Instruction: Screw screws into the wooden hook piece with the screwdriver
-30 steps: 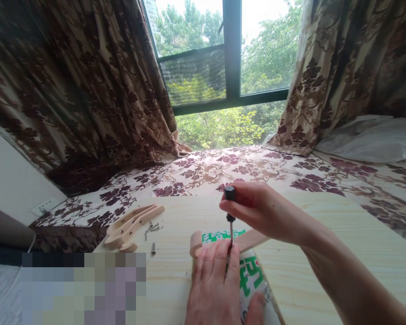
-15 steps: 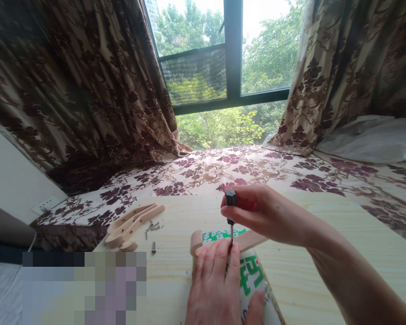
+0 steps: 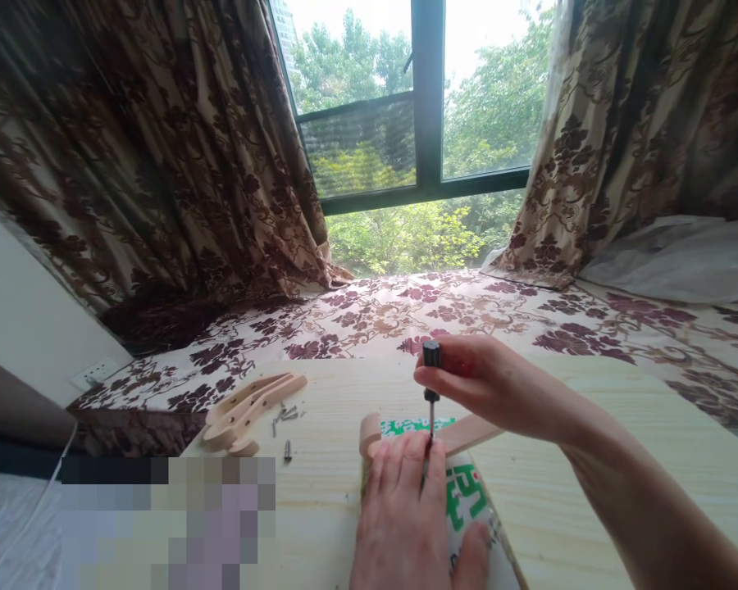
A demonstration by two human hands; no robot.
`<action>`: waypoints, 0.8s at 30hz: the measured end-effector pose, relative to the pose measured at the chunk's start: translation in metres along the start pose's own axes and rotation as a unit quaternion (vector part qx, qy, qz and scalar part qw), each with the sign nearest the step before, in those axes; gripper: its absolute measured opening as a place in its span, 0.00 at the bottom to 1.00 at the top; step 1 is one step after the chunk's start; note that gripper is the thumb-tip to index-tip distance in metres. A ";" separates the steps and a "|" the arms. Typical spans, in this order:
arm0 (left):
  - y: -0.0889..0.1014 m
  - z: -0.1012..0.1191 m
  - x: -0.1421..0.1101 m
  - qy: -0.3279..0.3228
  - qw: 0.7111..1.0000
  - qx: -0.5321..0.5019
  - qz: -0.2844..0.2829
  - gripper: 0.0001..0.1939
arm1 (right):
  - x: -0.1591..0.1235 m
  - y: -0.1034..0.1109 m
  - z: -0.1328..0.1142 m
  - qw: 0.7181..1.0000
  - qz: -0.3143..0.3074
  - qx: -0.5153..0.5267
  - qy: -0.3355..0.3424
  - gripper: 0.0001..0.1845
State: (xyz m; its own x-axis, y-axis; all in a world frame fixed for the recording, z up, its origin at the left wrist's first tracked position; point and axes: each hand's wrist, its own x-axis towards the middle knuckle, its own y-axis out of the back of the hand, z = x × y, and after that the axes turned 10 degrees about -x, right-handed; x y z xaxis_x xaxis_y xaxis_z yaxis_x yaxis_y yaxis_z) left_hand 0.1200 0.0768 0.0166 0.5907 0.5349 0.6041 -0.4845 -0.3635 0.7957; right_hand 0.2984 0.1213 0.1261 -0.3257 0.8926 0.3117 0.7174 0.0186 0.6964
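Note:
My right hand grips a screwdriver by its dark handle. The shaft points straight down, and its tip is hidden behind my left fingers. My left hand lies flat with fingers stretched out and thumb apart, pressing on a light wooden piece with a rounded end at the left. The screwdriver's shaft meets this piece beside my left index finger. Under the wood is a white board with green printed characters, partly covered by my left hand.
Several curved wooden pieces with holes lie at the left of the pale wooden tabletop. Several small screws and a metal fitting are near them. Behind the table, flowered cloth covers a window ledge; a plastic bag rests at right.
The whole view has shifted slightly, so everything appears a little farther right. Both hands keep their places on the screwdriver and wooden piece.

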 end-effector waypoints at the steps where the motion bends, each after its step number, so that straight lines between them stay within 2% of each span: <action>1: 0.000 0.001 0.003 0.000 1.000 -0.007 -0.001 0.29 | 0.000 0.001 0.000 1.000 0.003 -0.002 -0.001 0.10; 3: -0.001 0.005 0.008 0.023 0.999 -0.028 0.009 0.27 | -0.001 0.003 0.001 1.000 0.011 -0.006 0.000 0.09; 5: -0.006 0.010 0.013 0.076 0.993 -0.043 0.074 0.27 | -0.001 0.004 0.003 1.000 0.017 -0.011 0.002 0.09; 8: -0.016 0.014 0.017 0.085 0.990 -0.061 0.098 0.28 | -0.002 0.005 0.005 1.000 0.020 -0.020 0.005 0.11; 11: -0.027 0.011 0.017 0.063 0.993 -0.065 0.081 0.28 | -0.003 0.006 0.007 0.999 0.022 -0.026 0.009 0.11; 13: -0.034 0.008 0.015 0.095 0.986 -0.065 0.122 0.30 | -0.003 0.005 0.008 0.999 0.025 -0.025 0.009 0.11; 18: -0.044 0.001 0.010 0.085 0.990 -0.059 0.100 0.31 | -0.001 0.004 0.012 0.999 0.046 -0.024 0.006 0.11; 24: -0.038 -0.010 0.009 0.042 0.997 -0.011 0.063 0.26 | 0.004 0.001 0.013 0.996 0.064 -0.058 -0.005 0.10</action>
State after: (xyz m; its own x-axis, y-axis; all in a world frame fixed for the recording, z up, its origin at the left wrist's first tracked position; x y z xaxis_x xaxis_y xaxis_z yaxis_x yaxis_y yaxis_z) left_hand 0.1376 0.1031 -0.0088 0.4679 0.5485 0.6930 -0.5667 -0.4156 0.7115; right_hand 0.3061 0.1306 0.1195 -0.2299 0.8889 0.3962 0.6769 -0.1465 0.7214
